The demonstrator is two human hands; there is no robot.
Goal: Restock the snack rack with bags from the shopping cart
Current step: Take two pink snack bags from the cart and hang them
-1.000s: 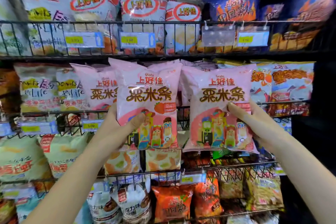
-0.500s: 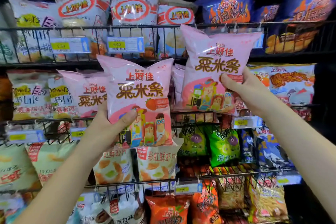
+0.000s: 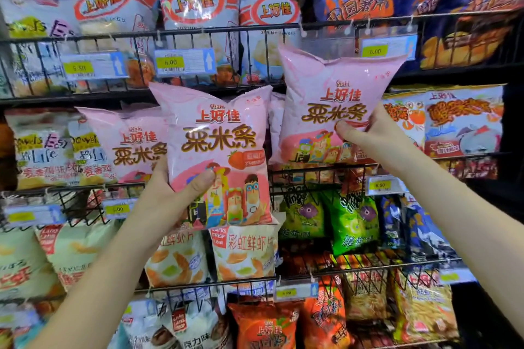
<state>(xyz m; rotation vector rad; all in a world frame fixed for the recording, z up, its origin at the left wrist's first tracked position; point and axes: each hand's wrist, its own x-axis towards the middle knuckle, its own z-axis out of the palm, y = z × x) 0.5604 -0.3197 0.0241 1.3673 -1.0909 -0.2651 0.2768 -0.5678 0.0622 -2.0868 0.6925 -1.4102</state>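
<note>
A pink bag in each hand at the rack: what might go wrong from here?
The right hand holds a pink bag whose bottom sits at the wire front rail; it may snag going in. Its top corner overlaps the upper price tag and might knock it. The left hand grips the other pink bag low, so it may tip.
</note>
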